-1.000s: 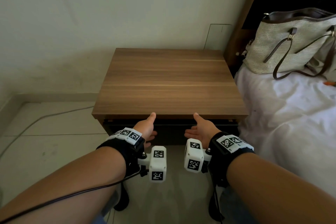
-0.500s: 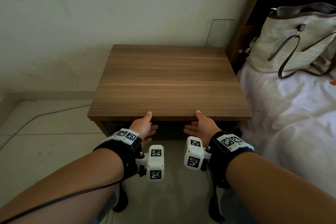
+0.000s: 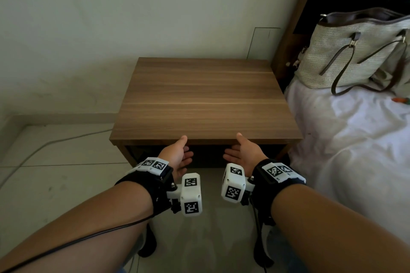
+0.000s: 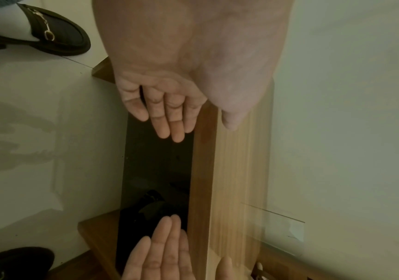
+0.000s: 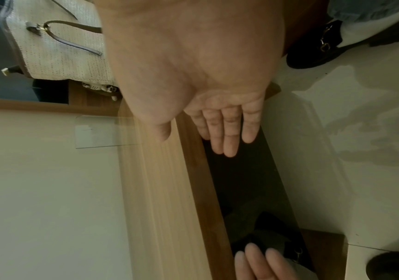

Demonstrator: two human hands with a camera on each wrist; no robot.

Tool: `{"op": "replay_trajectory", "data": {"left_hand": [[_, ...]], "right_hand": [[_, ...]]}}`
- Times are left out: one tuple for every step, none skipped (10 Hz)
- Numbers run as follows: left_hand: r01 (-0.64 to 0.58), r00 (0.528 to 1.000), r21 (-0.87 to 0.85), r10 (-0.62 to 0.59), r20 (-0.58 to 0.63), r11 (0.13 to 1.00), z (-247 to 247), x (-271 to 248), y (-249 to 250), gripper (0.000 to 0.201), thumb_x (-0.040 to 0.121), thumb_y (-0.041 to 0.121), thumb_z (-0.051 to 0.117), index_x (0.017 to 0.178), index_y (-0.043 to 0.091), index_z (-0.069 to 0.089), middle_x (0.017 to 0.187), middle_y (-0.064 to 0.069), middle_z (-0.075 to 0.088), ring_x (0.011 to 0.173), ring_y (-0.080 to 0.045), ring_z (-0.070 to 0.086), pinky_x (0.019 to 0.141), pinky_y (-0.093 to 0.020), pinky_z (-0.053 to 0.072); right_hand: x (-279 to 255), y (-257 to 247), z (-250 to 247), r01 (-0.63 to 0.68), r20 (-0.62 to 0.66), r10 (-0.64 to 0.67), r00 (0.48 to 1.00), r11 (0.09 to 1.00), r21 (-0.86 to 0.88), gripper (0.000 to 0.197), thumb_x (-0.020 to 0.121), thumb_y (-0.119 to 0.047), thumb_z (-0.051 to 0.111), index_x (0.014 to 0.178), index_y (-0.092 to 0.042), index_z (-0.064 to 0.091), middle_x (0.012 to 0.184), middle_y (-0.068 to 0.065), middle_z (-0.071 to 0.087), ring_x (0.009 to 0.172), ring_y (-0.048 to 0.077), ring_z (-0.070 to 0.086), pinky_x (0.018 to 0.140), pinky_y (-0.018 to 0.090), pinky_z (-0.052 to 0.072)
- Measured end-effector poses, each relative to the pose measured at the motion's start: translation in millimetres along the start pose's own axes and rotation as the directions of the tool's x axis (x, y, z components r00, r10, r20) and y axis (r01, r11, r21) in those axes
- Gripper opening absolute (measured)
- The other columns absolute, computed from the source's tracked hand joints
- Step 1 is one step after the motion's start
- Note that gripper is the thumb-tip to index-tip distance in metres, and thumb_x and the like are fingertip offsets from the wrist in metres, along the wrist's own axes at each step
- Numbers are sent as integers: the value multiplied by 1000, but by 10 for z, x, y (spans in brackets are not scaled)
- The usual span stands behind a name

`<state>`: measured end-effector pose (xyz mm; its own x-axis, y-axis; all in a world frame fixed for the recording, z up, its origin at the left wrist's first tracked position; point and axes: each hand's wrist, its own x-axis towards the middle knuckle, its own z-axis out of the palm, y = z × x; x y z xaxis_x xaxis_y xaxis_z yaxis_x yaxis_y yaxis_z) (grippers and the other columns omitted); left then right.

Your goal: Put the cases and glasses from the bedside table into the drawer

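Note:
The wooden bedside table (image 3: 204, 99) has a bare top; no cases or glasses show in any view. Its dark drawer front (image 3: 208, 155) sits in under the top's front edge. My left hand (image 3: 179, 155) and right hand (image 3: 241, 153) are side by side at that front. Their fingers are straight and their thumbs reach up to the top's edge. In the left wrist view the left hand's fingers (image 4: 165, 117) lie over the dark drawer front (image 4: 157, 170). The right wrist view shows the right hand's fingers (image 5: 225, 136) likewise over the drawer front (image 5: 246, 185). Neither hand holds anything.
A woven handbag (image 3: 355, 51) stands on the white bed (image 3: 355, 150) right of the table. A cable (image 3: 55, 142) runs over the tiled floor at the left. My dark shoes (image 4: 57, 37) are on the floor before the table. The wall is close behind.
The drawer front has slid back in under the tabletop, and both hands have moved forward with it. The gap seen above the drawer earlier is gone.

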<state>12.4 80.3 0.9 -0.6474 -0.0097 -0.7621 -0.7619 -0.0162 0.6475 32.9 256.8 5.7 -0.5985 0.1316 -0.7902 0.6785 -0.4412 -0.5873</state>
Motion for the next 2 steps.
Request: {"op": "replay_trajectory", "data": {"left_hand": [[-30, 999, 10, 30, 24, 999, -45, -119, 42, 48, 95, 50, 44, 124, 15, 58, 121, -4, 64, 109, -20, 58, 93, -39, 38], [-83, 996, 21, 83, 24, 996, -90, -251, 92, 47, 94, 52, 45, 121, 16, 61, 119, -4, 65, 110, -20, 58, 94, -39, 37]], "right_hand": [[-115, -43, 1, 35, 19, -35, 999, 999, 19, 66, 97, -47, 39, 146, -4, 29, 145, 15, 47, 129, 29, 49, 101, 44, 39], [-244, -84, -3, 95, 17, -95, 995, 995, 30, 66, 95, -49, 41, 145, -6, 33, 141, 14, 50, 127, 30, 51, 105, 45, 39]]}}
